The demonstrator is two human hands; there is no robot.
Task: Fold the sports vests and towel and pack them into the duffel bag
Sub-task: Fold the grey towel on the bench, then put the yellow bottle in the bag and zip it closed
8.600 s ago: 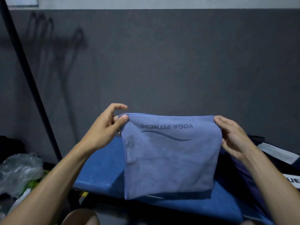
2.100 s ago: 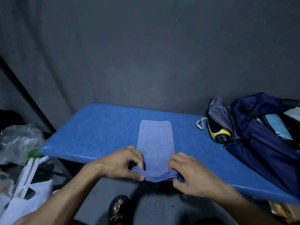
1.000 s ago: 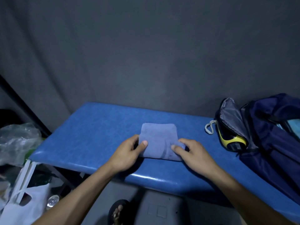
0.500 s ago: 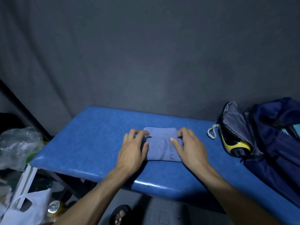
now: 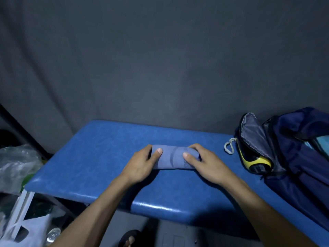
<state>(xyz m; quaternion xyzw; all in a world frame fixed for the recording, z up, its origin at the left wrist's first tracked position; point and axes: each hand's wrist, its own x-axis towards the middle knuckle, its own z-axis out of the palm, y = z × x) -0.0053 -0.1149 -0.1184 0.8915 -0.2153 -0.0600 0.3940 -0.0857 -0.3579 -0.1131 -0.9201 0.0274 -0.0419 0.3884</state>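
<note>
Now the rolled towel (image 5: 173, 158) sits mid-worktop (image 5: 99, 157), nearer the back edge, with bare blue room toward the left corners. Left hand (image 5: 140, 164) and right hand (image 5: 206, 164) each curl closed around an end; the duffel bag (image 5: 293, 154) gapes at the right edge.

My left hand (image 5: 142, 165) lay palm down, fingers curled over the left end of the towel (image 5: 173, 159), thumb pressed flat on its top. My right hand (image 5: 207, 165) mirrored it at the right end, fingers wrapped over the far side, thumb resting on top and pointing inward. Both wrists were straight, both forearms bare, reaching in from the near edge of the bench (image 5: 99, 157) and converging toward its middle. The thumbs stood apart, not touching each other.
</note>
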